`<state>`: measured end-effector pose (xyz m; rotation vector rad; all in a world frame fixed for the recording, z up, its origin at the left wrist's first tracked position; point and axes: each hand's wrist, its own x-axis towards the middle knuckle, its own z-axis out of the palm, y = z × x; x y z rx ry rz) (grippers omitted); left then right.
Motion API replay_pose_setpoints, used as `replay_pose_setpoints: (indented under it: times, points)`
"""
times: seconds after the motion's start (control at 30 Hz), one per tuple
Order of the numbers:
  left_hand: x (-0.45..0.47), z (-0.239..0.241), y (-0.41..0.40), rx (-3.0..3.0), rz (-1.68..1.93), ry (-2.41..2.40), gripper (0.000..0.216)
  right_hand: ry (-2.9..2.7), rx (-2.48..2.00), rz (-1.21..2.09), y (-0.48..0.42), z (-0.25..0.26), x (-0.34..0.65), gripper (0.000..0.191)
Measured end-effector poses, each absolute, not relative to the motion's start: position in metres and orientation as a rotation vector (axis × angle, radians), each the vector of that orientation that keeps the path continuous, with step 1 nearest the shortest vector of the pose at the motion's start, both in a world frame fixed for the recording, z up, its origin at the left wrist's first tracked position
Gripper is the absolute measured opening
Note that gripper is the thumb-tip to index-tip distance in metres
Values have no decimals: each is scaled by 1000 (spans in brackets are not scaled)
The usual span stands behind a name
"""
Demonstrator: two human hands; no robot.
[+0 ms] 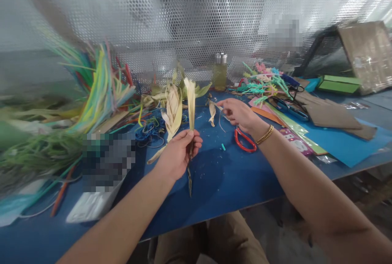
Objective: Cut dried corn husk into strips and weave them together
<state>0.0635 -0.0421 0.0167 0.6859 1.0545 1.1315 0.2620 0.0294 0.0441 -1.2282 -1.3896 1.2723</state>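
Note:
My left hand (pixel 186 145) is closed round the lower end of an upright bundle of pale dried corn husk (pixel 190 104), whose dark, thin tail hangs below the fingers. To the right, my right hand (pixel 238 113) has its fingers pinched at the edge of a small, curled dried husk piece (pixel 212 113). Beneath that wrist lies a red loop handle (pixel 245 141), apparently of scissors. A larger dried corn husk bunch (pixel 172 110) lies just left of the held bundle. A small teal scrap (pixel 223 147) sits on the blue table (pixel 226 182).
Colourful craft stems (pixel 98 88) and green stringy material (pixel 39 145) crowd the left, near a white packet (pixel 92 206). A lidded bottle (pixel 220 72) stands at the back. On the right are pastel floral sprigs (pixel 263 82), cardboard (pixel 327 112) and blue sheets (pixel 346 149).

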Motion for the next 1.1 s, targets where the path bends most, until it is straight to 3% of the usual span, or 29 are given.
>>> replay_pose_setpoints:
  times: [0.27, 0.8, 1.0, 1.1]
  points:
    - [64, 17, -43, 723, 1167, 1043, 7, -2305, -868, 1022, 3, 48, 244, 16]
    - [52, 9, -34, 1115, 1066, 1170, 15, -2356, -1013, 426, -1, 61, 256, 8]
    - [50, 11, -40, 1642, 858, 1346, 20, -2233, -1010, 339, -11, 93, 260, 6]
    - [52, 19, -46, 1654, 795, 1283, 21, -2187, -1019, 470, 3, 97, 265, 8]
